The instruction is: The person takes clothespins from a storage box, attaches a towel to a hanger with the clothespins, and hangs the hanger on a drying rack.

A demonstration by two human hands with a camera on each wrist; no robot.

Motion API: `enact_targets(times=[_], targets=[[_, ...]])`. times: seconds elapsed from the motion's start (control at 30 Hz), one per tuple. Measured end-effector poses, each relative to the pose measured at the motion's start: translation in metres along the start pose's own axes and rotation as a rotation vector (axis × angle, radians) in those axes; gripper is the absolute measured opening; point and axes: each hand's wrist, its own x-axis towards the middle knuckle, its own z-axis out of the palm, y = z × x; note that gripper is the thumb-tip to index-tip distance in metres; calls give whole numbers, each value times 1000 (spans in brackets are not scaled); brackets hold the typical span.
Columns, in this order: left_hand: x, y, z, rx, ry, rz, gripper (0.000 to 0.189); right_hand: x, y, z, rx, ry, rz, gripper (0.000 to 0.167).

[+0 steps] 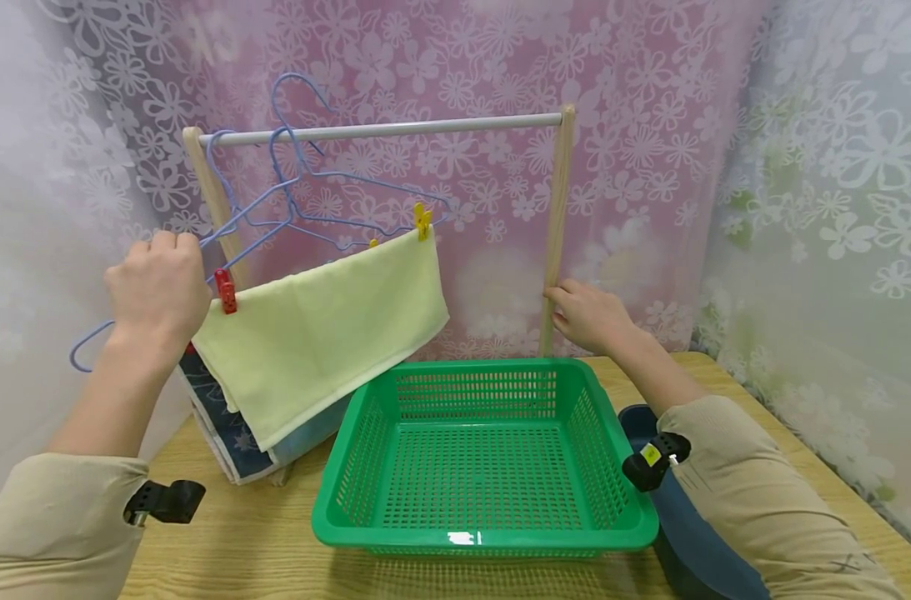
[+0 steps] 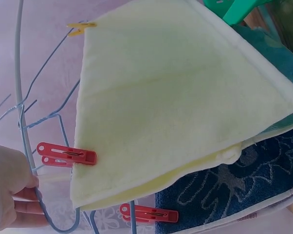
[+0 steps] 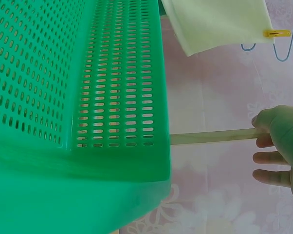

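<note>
My left hand (image 1: 161, 287) grips one end of a blue wire hanger (image 2: 39, 197), whose hook overlaps the rack's rod in the head view. A folded pale yellow towel (image 1: 327, 325) hangs tilted from it, held by a red clothespin (image 1: 226, 292) near my left hand and a yellow clothespin (image 1: 422, 222) at the higher far corner. My right hand (image 1: 592, 317) pinches the rack's right wooden post (image 1: 558, 217) between thumb and index finger; the other fingers stick out below it in the right wrist view. The post's foot is hidden behind the basket.
A green plastic basket (image 1: 485, 537) stands on the wooden table (image 1: 222, 542) before the rack's light rod (image 1: 395, 129). Behind the yellow towel hangs a dark blue patterned towel (image 2: 224, 180) with another red clothespin (image 2: 151, 213). A dark blue container (image 1: 706, 533) lies under my right forearm.
</note>
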Motion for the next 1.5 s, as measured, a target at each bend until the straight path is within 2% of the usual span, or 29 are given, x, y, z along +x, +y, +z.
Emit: enact_targets(times=[0.4, 0.57, 0.7, 0.97, 1.5], targets=[[7, 4, -4, 38, -32, -10, 11, 2, 2, 1, -18, 6, -7, 34], [4, 12, 6, 63, -12, -2, 14, 2, 1, 2, -23, -1, -9, 33], [1, 19, 15, 87, -42, 25, 13, 2, 1, 3, -23, 9, -17, 32], [0, 30, 25, 87, -28, 58, 11, 2, 1, 5, -34, 24, -23, 32], [9, 47, 32, 67, -28, 20, 11, 1, 1, 5, -22, 10, -13, 33]])
